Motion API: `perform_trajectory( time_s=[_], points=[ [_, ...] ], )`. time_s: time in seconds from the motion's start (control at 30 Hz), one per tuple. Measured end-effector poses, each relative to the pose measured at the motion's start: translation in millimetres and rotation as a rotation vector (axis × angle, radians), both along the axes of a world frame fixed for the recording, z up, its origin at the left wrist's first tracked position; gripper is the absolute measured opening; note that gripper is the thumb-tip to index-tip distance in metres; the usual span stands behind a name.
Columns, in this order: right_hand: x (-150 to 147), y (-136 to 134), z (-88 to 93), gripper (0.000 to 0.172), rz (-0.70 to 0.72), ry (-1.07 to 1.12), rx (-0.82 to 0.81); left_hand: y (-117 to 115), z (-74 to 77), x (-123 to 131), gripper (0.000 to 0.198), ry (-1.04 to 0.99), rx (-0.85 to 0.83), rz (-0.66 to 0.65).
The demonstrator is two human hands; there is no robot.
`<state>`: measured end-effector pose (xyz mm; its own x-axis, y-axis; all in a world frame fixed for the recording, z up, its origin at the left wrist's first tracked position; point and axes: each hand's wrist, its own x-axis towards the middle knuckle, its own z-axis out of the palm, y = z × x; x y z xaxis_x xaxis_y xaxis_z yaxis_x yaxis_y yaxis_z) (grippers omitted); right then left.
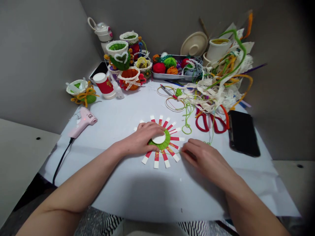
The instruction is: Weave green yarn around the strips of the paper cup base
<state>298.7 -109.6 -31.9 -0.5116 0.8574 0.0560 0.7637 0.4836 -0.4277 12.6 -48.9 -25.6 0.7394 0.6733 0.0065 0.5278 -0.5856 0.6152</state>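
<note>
A paper cup cut into strips (175, 139) lies spread flat like a sun on the table. Its strips are red with white ends, and green yarn (167, 139) is woven in a ring round the white base (158, 138). My left hand (147, 135) grips the cup at its left side, thumb and fingers about the ring. To the right, my right hand (199, 152) pinches the green yarn strand, which runs from the ring's lower edge to my fingertips. The strips under my left hand are partly hidden.
A pink glue gun (83, 122) lies at left, its cord off the edge. Red scissors (211, 123) and a black phone (243, 132) lie at right. Behind stand woven cups (130, 78), a red paper cup (104, 86), a yarn tray (172, 77) and a lace heap (221, 85).
</note>
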Motion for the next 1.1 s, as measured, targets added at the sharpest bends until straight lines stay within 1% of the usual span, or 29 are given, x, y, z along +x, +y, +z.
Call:
perform_trajectory(
  time_s=[0.13,0.27,0.33,0.53,0.67,0.8,0.9,1.0,1.1],
  points=[
    [-6.5,13.6,-7.1,0.017,-0.046,0.114,-0.024,0.0,0.1,1.3,0.046,-0.005,-0.001,-0.006],
    [-19.2,21.5,-16.0,0.02,-0.185,0.23,0.087,-0.1,-0.7,1.8,0.048,-0.004,-0.001,0.004],
    [-24.3,22.9,-19.4,0.02,-0.23,0.263,0.116,-0.2,-1.3,1.4,0.047,-0.007,0.004,0.003],
    [-28.3,23.7,-23.9,0.018,-0.237,0.255,0.088,-1.6,-2.5,0.6,0.044,-0.018,0.027,-0.006],
    [-27.7,24.4,-26.1,0.017,-0.238,0.249,0.091,-2.8,-5.1,2.5,0.039,-0.034,0.071,0.04],
    [-27.0,24.5,-26.2,0.016,-0.222,0.239,0.089,-4.3,-7.4,6.0,0.05,-0.057,0.113,0.127],
    [-26.1,24.1,-24.6,0.015,-0.213,0.261,0.085,-5.5,-5.8,7.0,0.053,-0.052,0.109,0.164],
    [-25.7,22.6,-21.6,0.016,-0.19,0.311,0.114,-5.6,-1.1,3.9,0.052,-0.076,0.114,0.147],
    [-26.9,19.6,-17.2,0.016,-0.118,0.37,0.134,-4.1,3.0,-1.9,0.05,-0.074,0.149,0.09]
  ],
)
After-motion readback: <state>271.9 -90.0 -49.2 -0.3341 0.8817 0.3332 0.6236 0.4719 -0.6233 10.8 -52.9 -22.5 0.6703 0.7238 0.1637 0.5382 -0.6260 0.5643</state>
